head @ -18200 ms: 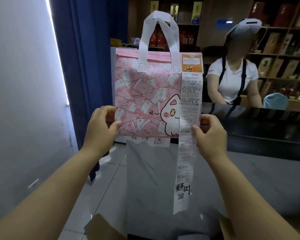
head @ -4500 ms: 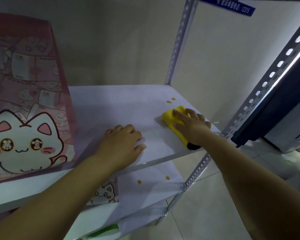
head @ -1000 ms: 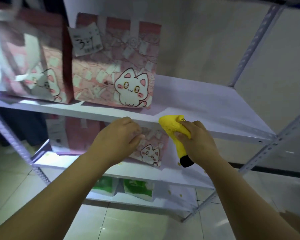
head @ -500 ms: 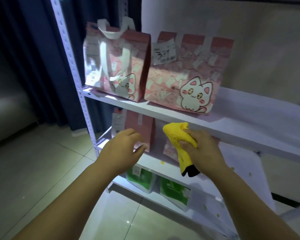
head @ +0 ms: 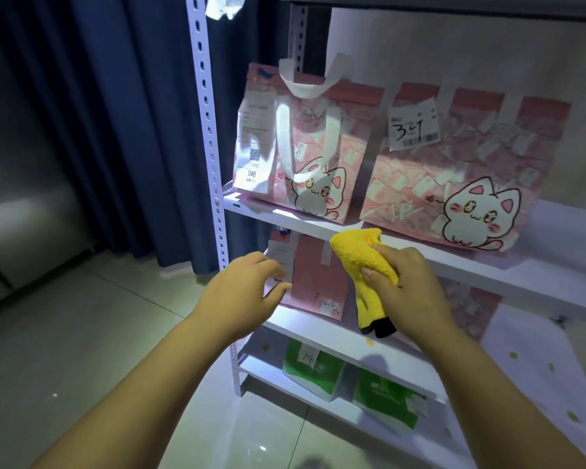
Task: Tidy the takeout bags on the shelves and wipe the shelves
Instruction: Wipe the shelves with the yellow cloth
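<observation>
Two pink cat-print takeout bags stand on the upper white shelf [head: 508, 275]: a left bag [head: 305, 154] with white handles and a receipt, and a wider right bag [head: 460, 170] tagged with a handwritten label. My right hand [head: 406, 282] grips a yellow cloth [head: 362, 262] just in front of that shelf's edge, below the right bag. My left hand [head: 244, 292] hovers empty with fingers loosely apart, in front of a pink bag [head: 315, 275] on the middle shelf. Two green bags [head: 313, 370] sit on the lowest shelf.
A perforated white upright post [head: 210, 137] frames the shelf's left side. Dark blue curtains [head: 115, 123] hang to the left over a pale tiled floor [head: 65, 350]. Small yellow spots dot the right part of the lower shelves [head: 515, 355].
The view has swung left from the shelf's right end to the bags. My right hand lifted the cloth off the shelf surface and holds it bunched in front of the edge; my left hand left the shelf.
</observation>
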